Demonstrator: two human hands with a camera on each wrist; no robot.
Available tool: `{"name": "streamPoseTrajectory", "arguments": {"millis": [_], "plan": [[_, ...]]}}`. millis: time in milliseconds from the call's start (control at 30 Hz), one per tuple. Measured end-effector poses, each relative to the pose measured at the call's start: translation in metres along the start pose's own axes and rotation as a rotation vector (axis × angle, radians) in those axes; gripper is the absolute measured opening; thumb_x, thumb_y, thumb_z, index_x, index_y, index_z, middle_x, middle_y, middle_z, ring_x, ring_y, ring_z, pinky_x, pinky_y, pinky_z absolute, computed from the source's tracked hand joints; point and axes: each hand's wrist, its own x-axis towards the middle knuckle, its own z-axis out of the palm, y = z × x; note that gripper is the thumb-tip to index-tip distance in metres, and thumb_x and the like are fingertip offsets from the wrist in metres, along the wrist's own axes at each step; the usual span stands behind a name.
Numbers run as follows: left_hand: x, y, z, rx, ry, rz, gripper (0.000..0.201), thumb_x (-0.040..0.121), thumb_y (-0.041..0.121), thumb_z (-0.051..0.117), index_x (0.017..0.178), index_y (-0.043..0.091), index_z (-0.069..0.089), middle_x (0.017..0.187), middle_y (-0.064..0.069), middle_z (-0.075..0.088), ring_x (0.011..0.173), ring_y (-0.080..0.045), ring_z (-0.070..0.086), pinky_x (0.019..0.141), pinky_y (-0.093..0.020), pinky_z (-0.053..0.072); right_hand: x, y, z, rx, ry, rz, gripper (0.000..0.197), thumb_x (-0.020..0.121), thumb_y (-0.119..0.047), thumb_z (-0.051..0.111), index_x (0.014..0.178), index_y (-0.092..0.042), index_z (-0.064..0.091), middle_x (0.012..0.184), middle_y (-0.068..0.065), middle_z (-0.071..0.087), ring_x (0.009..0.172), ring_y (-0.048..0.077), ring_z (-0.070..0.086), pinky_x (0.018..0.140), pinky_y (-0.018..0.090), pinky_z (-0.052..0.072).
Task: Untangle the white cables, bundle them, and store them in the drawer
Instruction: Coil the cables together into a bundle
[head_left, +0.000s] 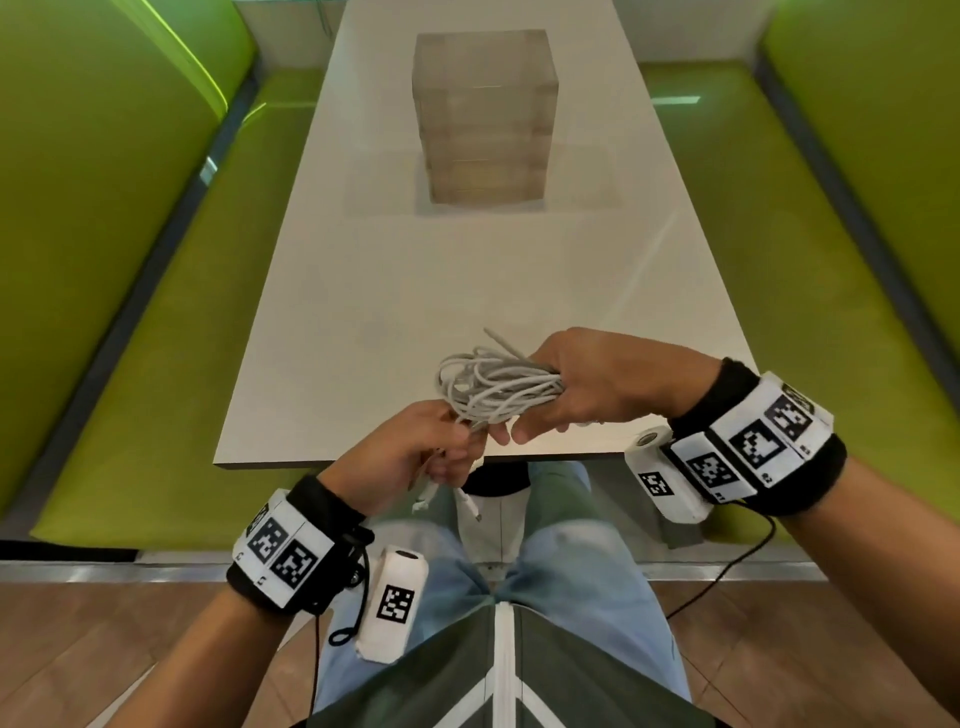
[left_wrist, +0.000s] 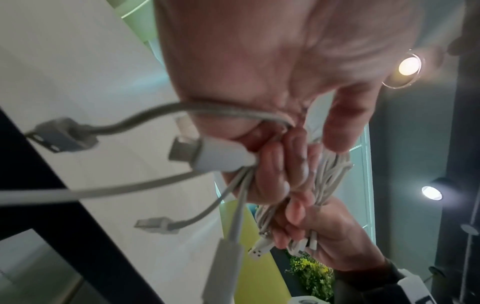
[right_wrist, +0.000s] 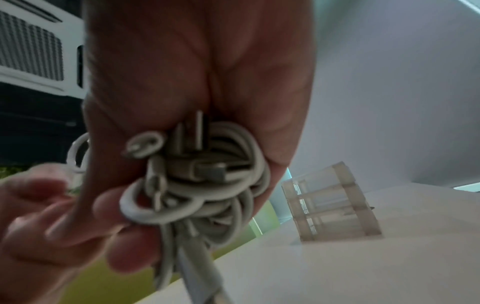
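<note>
A coil of white cables (head_left: 493, 387) hangs in the air above the near edge of the white table (head_left: 467, 280). My right hand (head_left: 582, 387) grips one side of the coil, fingers wrapped round the loops (right_wrist: 197, 185). My left hand (head_left: 415, 452) holds the loose cable ends below the coil, with several USB plugs (left_wrist: 207, 156) dangling from its fist. A clear stack of drawers (head_left: 485, 119) stands at the far middle of the table, all drawers closed.
Green padded benches (head_left: 130, 312) run along both sides of the table. My legs and a wooden floor (head_left: 104, 649) lie below the table's near edge. The drawer stack (right_wrist: 335, 203) also shows in the right wrist view.
</note>
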Motion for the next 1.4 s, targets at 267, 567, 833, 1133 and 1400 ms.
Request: {"name": "streamPoseTrajectory", "arguments": {"millis": [267,567,833,1133,1400], "plan": [[0.0,0.009,-0.018,-0.1,0.023,-0.294,0.132,0.05,0.096,0.038,0.124,-0.013,0.05,0.114,-0.041,0.057,0.089,-0.04,0.061,0.071,-0.038,0.051,0.004,0.005,0.019,-0.687,0.123,-0.344,0.013,0.09,-0.032,0.052,0.084,-0.022,0.059,0.085,-0.003,0.065,0.084,0.022,0.059,0.077,0.037,0.044],[0.006,0.002,0.02,0.478,0.016,-0.343,0.014,0.087,0.015,0.065,0.086,0.002,0.059,0.058,-0.006,0.06,0.045,-0.016,0.053,0.047,-0.024,0.045,0.019,0.005,0.028,-0.625,-0.07,-0.265,0.022,0.08,-0.035,0.065,0.092,-0.017,0.066,0.111,0.002,0.049,0.104,0.02,0.043,0.087,0.036,0.043],[0.003,0.008,0.015,0.547,-0.048,-0.257,0.015,0.084,0.018,0.068,0.075,0.009,0.059,0.051,0.001,0.049,0.045,-0.012,0.041,0.043,-0.02,0.033,0.008,0.006,0.013,0.058,-0.418,-0.099,0.015,0.081,-0.02,0.071,0.071,-0.026,0.062,0.057,-0.02,0.06,0.054,-0.005,0.051,0.055,0.005,0.036],[0.004,0.001,0.007,0.447,-0.065,-0.231,0.046,0.071,0.047,0.07,0.091,0.005,0.066,0.062,-0.006,0.059,0.054,-0.019,0.05,0.05,-0.025,0.041,0.005,0.005,0.025,0.091,-0.321,-0.089,0.017,0.086,-0.02,0.064,0.072,-0.025,0.058,0.063,-0.004,0.061,0.056,0.008,0.053,0.054,0.015,0.039],[-0.003,-0.005,-0.011,0.272,0.065,-0.012,0.049,0.094,0.052,0.041,0.097,0.008,0.063,0.056,0.004,0.045,0.061,-0.022,0.061,0.077,-0.045,0.052,-0.008,0.002,-0.013,0.133,-0.053,-0.046,0.021,0.088,-0.019,0.064,0.068,-0.022,0.057,0.057,-0.008,0.06,0.047,0.004,0.051,0.045,0.017,0.039]]}}
